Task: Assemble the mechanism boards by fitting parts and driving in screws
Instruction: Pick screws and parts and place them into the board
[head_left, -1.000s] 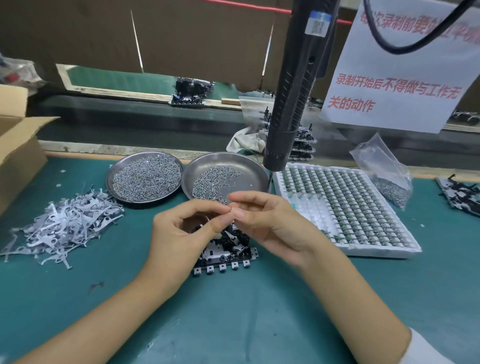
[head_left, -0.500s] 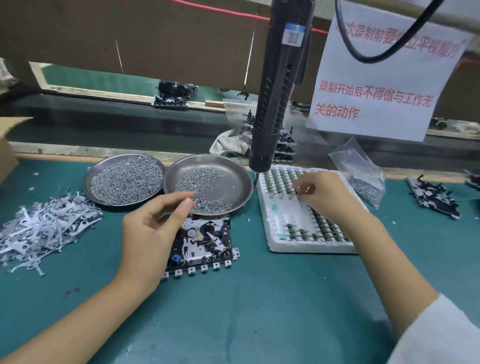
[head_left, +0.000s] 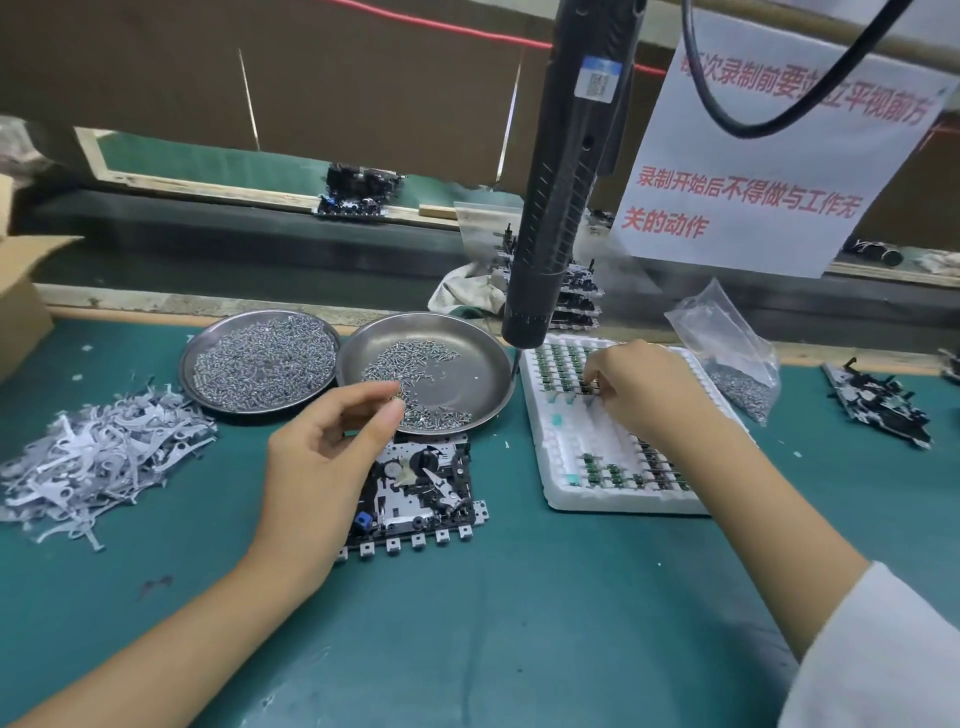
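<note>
Right of the mechanism board (head_left: 415, 493), the right hand (head_left: 639, 384) pinches a part in the foam tray (head_left: 550, 467): lift it straight; left hand (head_left: 332, 447) fingers loosely curled, empty.

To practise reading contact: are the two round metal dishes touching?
Touching. The head view shows the fuller dish meeting the right dish rim to rim, no mat between.

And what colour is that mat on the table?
The mat is dark teal green, clearest in the head view.

teal mat (head_left: 519, 623), white foam tray (head_left: 556, 467), silver dishes (head_left: 467, 338)
</note>
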